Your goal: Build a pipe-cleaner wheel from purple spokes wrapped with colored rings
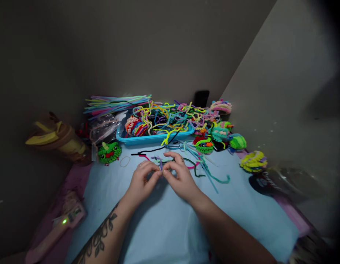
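My left hand (146, 179) and my right hand (179, 176) meet over the middle of the blue cloth, thumbs and forefingers pinched almost tip to tip. Between them shows a short purple pipe cleaner (161, 164), its lower part hidden by my fingertips. The other fingers of my right hand are partly raised. Just beyond the hands lie loose pipe cleaners: a dark green one (195, 170), a black one (152, 150), and several teal ones (207, 167). Pink pieces lie there too, partly covered by my hands.
A blue tray (148, 140) heaped with pipe cleaner pieces stands at the back. Left are a bundle of straight pipe cleaners (117, 104), a green fuzzy figure (109, 152), a brown container (62, 139) and a pink device (58, 225). Several fuzzy figures (254, 161) and a clear cup (288, 183) are right.
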`<action>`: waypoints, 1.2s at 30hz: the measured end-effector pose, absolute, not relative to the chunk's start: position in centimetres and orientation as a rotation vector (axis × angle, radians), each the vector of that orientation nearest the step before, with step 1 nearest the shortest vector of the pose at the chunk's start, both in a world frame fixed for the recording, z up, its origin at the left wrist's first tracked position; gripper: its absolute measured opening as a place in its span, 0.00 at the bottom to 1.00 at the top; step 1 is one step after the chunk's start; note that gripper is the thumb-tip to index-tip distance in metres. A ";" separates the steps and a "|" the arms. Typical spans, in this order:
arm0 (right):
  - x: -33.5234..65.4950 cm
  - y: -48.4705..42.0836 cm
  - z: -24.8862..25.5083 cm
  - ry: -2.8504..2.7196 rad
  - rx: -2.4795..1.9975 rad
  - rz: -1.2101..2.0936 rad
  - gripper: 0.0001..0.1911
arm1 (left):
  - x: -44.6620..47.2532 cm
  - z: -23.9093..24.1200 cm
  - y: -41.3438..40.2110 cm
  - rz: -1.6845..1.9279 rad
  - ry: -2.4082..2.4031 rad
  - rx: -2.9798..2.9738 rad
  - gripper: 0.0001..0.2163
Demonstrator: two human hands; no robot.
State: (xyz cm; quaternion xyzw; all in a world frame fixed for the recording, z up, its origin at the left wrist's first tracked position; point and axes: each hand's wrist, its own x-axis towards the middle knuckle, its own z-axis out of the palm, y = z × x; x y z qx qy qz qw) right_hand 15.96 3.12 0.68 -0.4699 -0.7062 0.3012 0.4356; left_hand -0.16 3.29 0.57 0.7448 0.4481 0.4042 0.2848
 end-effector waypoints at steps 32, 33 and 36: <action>15.9 4.5 -0.6 -1.105 -0.969 1.330 0.18 | -1.0 -0.4 4.8 1.114 0.662 0.101 0.06; 15.8 4.5 -0.6 -1.050 -0.910 1.398 0.18 | -0.9 -0.4 4.8 1.078 0.671 0.087 0.07; 15.7 4.6 -0.6 -0.869 -0.835 1.541 0.18 | -0.6 -0.5 4.8 0.998 0.718 0.087 0.09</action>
